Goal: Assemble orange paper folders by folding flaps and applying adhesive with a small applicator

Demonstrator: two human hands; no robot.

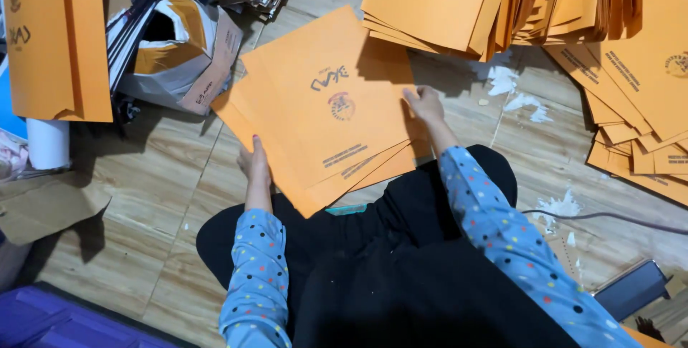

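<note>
Two arms in blue dotted sleeves reach forward, the left hand (255, 165) flat with fingers extended, the right hand (426, 103) further ahead, fingers curled downward.
</note>
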